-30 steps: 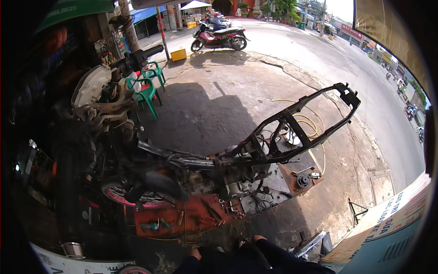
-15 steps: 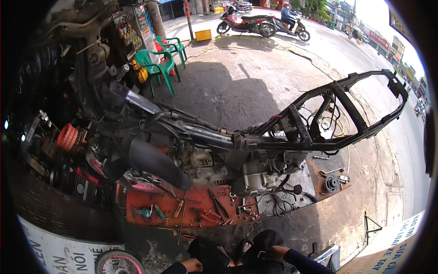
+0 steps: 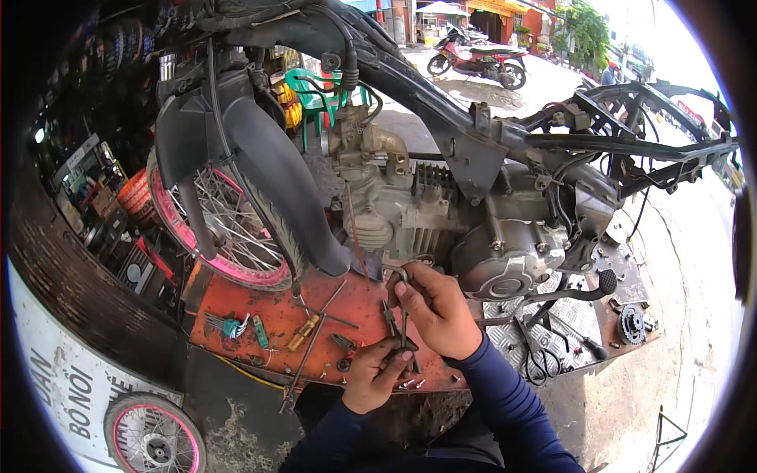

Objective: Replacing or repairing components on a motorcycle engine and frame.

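In front of the engine (image 3: 394, 213), my right hand (image 3: 443, 314) is closed on a slim L-shaped wrench (image 3: 404, 319), its bent end upward. The fingers of my left hand (image 3: 377, 372) pinch the lower end of the same wrench, at a dark tip; they partly hide it. Both hands are just above the near edge of the red work stand (image 3: 272, 306). Pliers (image 3: 389, 318) lie right behind them, partly covered. A screwdriver with a yellowish handle (image 3: 303, 334) rests to the left, with several small bolts (image 3: 410, 384) close to my left hand.
The stripped motorbike's frame (image 3: 394, 67) stretches overhead, with a front wheel with a pink rim (image 3: 225, 221) on the left. A gear (image 3: 631, 325) and the foot pedal (image 3: 605, 282) are at the right. A loose wheel (image 3: 154, 435) leans on a white sign (image 3: 59, 394) at lower left.
My view has moved down and closer to the engine. Both hands have come up from my lap and now hold the L-shaped wrench between them over the stand.
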A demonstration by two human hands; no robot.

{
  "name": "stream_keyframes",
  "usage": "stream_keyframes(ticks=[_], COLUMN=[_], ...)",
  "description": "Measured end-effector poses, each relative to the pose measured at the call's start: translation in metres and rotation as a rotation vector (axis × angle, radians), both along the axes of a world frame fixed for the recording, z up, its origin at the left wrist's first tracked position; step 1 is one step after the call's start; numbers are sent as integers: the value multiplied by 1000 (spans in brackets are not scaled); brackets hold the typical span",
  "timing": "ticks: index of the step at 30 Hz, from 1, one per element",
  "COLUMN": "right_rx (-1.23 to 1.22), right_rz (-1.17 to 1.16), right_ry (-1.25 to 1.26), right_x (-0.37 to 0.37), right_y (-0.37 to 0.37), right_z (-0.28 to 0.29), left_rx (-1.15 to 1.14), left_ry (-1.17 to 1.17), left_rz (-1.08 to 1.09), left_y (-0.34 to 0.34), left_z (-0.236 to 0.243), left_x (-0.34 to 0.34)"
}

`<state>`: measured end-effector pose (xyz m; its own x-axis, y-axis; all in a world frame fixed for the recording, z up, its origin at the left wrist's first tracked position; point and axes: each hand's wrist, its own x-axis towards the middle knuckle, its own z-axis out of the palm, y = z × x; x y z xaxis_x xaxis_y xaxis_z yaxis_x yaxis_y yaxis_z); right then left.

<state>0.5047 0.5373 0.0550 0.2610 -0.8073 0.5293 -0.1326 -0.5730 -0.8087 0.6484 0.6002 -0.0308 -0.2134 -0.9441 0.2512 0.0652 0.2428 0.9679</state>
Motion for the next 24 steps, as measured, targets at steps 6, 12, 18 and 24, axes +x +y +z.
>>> stream_keyframes(ticks=[6,12,18,24], right_rx=[-97,-283,-76,-674], right_rz=[-165,-277,-87,-426], right_ry=[76,-31,-102,460], right_x=[6,5,-4,-27], right_y=[-37,-12,69,-34], right_z=[33,23,19,106], left_rx=[-81,-516,-658,-932], left_ry=[76,-352,-517,-733], left_rz=[190,483,470,405], left_y=[-19,-29,-15,-56], left_z=[31,86,149,232], left_x=[6,23,25,15])
